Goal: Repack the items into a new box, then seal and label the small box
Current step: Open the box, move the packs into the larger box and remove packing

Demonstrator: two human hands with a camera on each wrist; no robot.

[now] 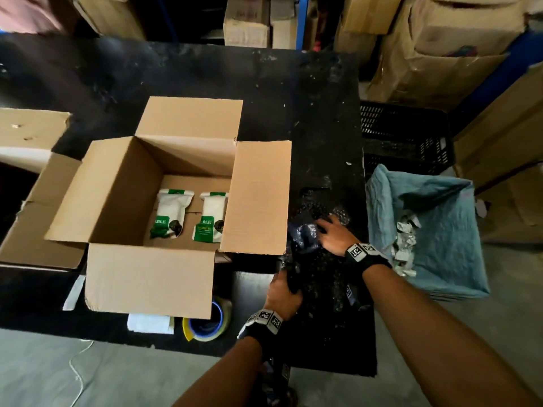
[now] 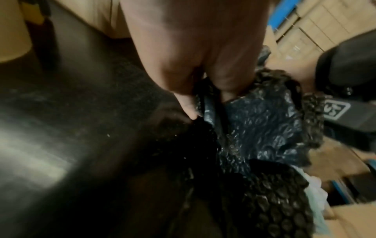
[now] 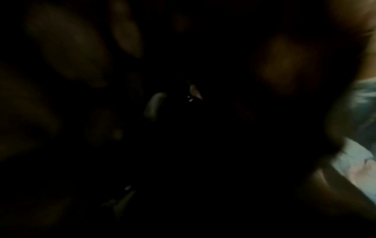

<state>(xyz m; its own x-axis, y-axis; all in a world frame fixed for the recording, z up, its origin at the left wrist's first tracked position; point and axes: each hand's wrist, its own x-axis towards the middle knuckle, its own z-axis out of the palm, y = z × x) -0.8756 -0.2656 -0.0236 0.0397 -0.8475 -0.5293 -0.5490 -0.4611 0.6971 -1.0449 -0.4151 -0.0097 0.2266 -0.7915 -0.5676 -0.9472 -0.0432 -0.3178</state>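
An open cardboard box [image 1: 117,189] stands on the black table [image 1: 205,80], flaps spread. Two white-and-green pouches [image 1: 172,212] lie side by side on its floor. Right of the box lies crumpled black bubble wrap [image 1: 317,271]. My left hand [image 1: 286,292] grips a bunched edge of the black bubble wrap [image 2: 260,128] at the near side, fingers curled round it. My right hand [image 1: 332,235] lies on the wrap further back, its fingers spread over the plastic. The right wrist view is almost wholly dark.
A roll of tape [image 1: 210,321] and white paper [image 1: 150,323] sit at the table's front edge under the box flap. A blue-lined bin [image 1: 440,230] with scraps stands to the right, a black crate [image 1: 405,136] behind it. Cardboard cartons [image 1: 440,45] crowd the back.
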